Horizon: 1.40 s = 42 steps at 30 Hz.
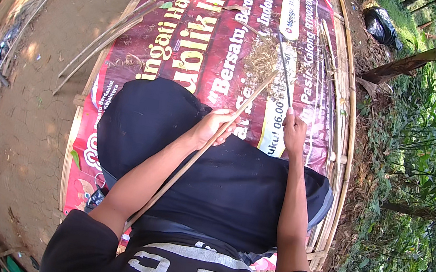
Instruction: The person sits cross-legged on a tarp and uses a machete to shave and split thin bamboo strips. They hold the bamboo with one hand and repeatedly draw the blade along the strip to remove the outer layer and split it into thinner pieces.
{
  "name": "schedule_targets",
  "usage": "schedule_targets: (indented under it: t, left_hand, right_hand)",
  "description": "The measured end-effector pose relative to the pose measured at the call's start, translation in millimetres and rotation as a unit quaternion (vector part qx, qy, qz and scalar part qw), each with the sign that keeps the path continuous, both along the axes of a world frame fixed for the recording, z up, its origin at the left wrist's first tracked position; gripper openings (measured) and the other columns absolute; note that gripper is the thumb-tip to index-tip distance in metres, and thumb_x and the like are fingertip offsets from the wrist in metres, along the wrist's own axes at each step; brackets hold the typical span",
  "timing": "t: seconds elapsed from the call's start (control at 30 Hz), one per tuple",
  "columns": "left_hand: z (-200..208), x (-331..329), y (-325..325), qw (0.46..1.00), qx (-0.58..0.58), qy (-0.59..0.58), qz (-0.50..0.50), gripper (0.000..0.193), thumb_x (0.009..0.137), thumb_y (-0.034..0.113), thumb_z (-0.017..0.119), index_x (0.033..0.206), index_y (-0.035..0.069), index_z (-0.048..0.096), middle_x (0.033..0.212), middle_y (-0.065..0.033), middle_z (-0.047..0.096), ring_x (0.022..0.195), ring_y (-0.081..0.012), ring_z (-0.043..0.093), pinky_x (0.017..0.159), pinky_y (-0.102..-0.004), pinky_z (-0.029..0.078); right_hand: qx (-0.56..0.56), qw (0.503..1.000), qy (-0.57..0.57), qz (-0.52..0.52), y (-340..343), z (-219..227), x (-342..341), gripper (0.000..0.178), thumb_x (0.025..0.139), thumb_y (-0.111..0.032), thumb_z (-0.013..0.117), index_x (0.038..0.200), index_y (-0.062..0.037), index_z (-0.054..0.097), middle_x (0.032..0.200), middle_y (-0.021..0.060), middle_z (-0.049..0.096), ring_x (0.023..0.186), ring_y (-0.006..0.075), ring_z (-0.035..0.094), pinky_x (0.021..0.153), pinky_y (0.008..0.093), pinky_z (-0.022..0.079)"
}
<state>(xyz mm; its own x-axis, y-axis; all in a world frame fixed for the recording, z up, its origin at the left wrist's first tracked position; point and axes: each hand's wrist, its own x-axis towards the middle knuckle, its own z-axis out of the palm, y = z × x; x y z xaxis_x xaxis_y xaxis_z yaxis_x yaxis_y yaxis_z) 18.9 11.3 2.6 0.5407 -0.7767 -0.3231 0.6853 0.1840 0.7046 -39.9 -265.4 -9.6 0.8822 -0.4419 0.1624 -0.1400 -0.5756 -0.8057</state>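
Observation:
My left hand (216, 127) is closed around a long, thin wooden stick (175, 178). The stick slants from beside my left upper arm, across my lap, to a pale tip out over the banner. In my right hand (294, 133) is a knife with a long, narrow dark blade (286, 72), pointing away from me. The blade lies just right of the stick's far end; a small gap seems to separate them. Beneath and beyond both tips, a heap of pale curled wood shavings (261, 56) lies on the printed red banner (178, 65). My fingers hide the knife's handle.
The banner covers a bamboo platform (348, 135) where I sit. Several slender sticks (111, 32) rest along its left side, and more poles (332, 69) along its right. Bare earth (24, 143) lies left; a black plastic bag (382, 26), a trunk (412, 62) and green plants (427, 173) stand right.

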Motion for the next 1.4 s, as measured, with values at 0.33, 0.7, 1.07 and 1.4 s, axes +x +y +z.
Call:
schedule_targets:
  t: [0.33,0.7,1.07,1.4]
  left_hand:
    - [-2,-9,-7,0.970,0.127,-0.208,0.003,0.036,0.110,0.033,0.035,0.092,0.005,0.049,0.072,-0.0021,0.049,0.044,-0.0093,0.047,0.036,-0.0244,0.040]
    - [0,-17,-16,0.954,0.155,-0.255,-0.015,0.025,0.109,0.024,0.033,0.092,0.008,0.042,0.064,-0.0009,0.045,0.039,-0.0086,0.044,0.034,-0.0259,0.040]
    - [4,-9,-26,0.947,0.145,-0.285,-0.012,0.047,0.108,0.035,0.036,0.073,0.006,0.042,0.054,-0.0021,0.041,0.036,-0.0122,0.044,0.033,-0.0298,0.037]
    - [23,-10,-23,0.969,0.094,-0.230,0.006,0.041,0.110,0.039,0.031,0.095,0.004,0.046,0.062,0.0022,0.039,0.038,-0.0073,0.039,0.033,-0.0249,0.037]
  right_hand:
    - [-0.079,0.969,0.100,0.211,62,11,-14,0.056,0.090,-0.053,0.064,0.069,-0.0002,0.068,0.052,0.0195,0.055,0.052,0.0392,0.059,0.053,0.0464,0.046]
    - [-0.205,0.943,0.025,0.261,44,-9,-9,0.058,0.084,-0.064,0.063,0.072,-0.0073,0.070,0.051,0.0137,0.057,0.053,0.0389,0.061,0.053,0.0468,0.049]
    - [-0.276,0.934,-0.077,0.211,9,-21,-2,0.059,0.081,-0.064,0.066,0.065,-0.0071,0.060,0.052,0.0110,0.055,0.050,0.0336,0.060,0.051,0.0438,0.046]
    - [-0.313,0.932,-0.076,0.169,-23,-25,-8,0.061,0.079,-0.066,0.067,0.069,-0.0056,0.063,0.054,0.0114,0.055,0.053,0.0333,0.060,0.050,0.0456,0.047]
